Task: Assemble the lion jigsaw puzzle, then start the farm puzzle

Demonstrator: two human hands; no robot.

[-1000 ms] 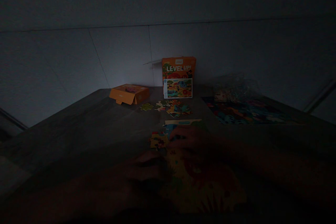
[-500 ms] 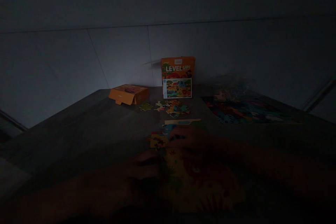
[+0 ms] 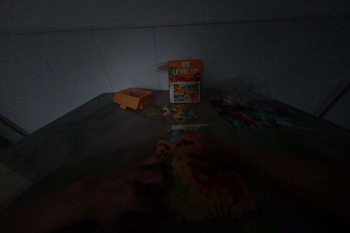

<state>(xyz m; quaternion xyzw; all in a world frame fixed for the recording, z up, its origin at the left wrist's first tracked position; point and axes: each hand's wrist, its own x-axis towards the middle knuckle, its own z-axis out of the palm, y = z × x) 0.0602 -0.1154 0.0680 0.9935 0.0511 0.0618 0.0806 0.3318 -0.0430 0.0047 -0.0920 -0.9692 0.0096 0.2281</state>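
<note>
In dim light, a partly joined jigsaw puzzle (image 3: 188,189) lies on the table before me, with a red lion on yellow ground. My left hand (image 3: 147,174) is at its left edge, fingers bent together around the side of a small jigsaw piece (image 3: 168,158), as far as the dark shows. Across the upper middle reaches my right hand (image 3: 199,147), its fingers apart and resting on the joined pieces, covering part of the picture. Beyond the fingertips show a blue and orange section (image 3: 164,146) and a pale top strip (image 3: 188,127).
Loose jigsaw pieces (image 3: 184,113) lie farther back. Behind them a small picture card (image 3: 185,92) leans on an upright orange box (image 3: 186,69). Another orange box (image 3: 133,97) lies with its flap open at left. At right are a dark picture sheet (image 3: 262,116) and crumpled clear plastic (image 3: 243,91).
Both hands stay at nearly the same places on the puzzle, with at most a slight shift of the left fingers. The view is a little darker.
</note>
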